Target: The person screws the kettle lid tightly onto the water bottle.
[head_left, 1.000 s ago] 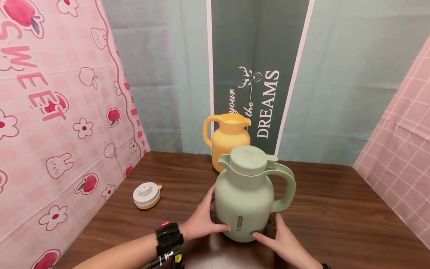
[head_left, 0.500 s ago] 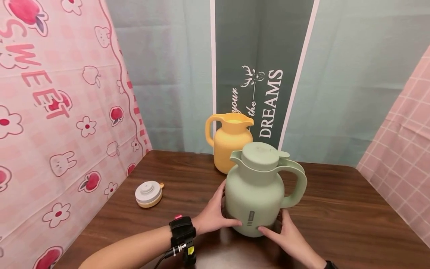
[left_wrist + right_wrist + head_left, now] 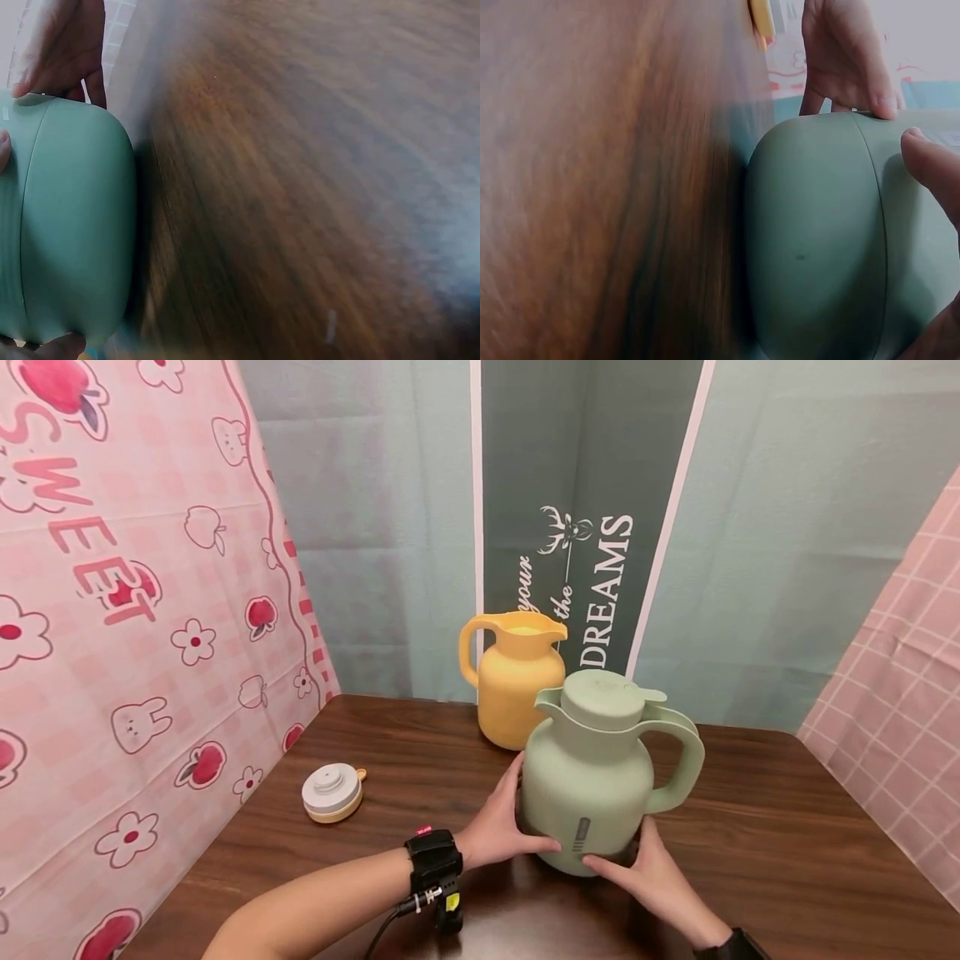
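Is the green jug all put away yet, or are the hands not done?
Not done. The yellow jug stands open at the back, its lid lying apart. Both hands, left hand and right hand, hold the green jug low on the table.

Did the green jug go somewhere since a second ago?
Yes. Both hands, the left hand and right hand, kept cupping the green jug low down and slid it away and to the right, closer to the yellow jug. The yellow jug and the loose lid stayed put.
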Demonstrator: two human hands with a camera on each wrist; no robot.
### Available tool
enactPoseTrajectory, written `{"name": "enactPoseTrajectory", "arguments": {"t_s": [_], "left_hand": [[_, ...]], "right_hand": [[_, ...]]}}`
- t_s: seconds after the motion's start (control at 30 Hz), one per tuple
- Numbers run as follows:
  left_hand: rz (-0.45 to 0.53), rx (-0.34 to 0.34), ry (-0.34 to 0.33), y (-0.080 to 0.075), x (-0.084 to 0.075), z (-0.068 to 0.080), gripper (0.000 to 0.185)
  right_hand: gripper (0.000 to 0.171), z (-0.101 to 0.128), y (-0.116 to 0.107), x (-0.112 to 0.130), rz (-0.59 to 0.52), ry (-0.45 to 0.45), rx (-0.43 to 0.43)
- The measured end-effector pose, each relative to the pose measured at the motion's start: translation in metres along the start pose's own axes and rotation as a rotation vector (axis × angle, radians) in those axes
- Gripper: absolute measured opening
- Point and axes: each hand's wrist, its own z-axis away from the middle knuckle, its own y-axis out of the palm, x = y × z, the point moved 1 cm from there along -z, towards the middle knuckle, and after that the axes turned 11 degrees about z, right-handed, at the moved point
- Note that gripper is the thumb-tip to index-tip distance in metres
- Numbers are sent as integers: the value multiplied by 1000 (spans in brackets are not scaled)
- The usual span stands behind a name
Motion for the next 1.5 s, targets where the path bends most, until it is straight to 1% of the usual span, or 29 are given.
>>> {"name": "enactPoseTrajectory", "arguments": {"t_s": [0.07, 0.27, 0.33, 0.53, 0.63, 0.8, 0.97, 1.03, 1.17, 1.33, 1.43, 1.5], "left_hand": [[-9, -5, -9, 2, 5, -5, 120], [-26, -10, -2, 8, 10, -17, 121], [-36, -12, 2, 10, 11, -20, 121], [-35, -13, 1, 14, 13, -33, 124], [-36, -9, 2, 15, 15, -40, 124], [-51, -1, -5, 18, 19, -50, 125], [-98, 1, 3, 21, 22, -62, 125], [-125, 2, -1, 23, 23, -67, 125], [-167, 0, -38, 25, 27, -76, 126], [-211, -17, -67, 28, 30, -85, 126], [-226, -43, -73, 31, 30, -89, 124], [-226, -71, -76, 33, 30, -92, 119]], "right_hand": [[97, -2, -1, -2, -6, -3, -1], [100, -8, -5, -9, -19, 33, 17], [100, -10, -7, -11, -16, 37, 10], [99, -17, -10, -18, -2, 12, -36], [99, -20, -12, -22, 11, 20, -44], [103, -25, -18, -25, -4, 70, -9], [109, -30, -23, -34, -8, 121, 31], [110, -32, -25, -36, -5, 130, 21], [113, -35, -28, -40, -11, 151, 12], [115, -40, -32, -46, -24, 159, 15], [115, -43, -35, -49, -18, 169, 11], [115, -46, -36, -51, -5, 181, 1]]}}
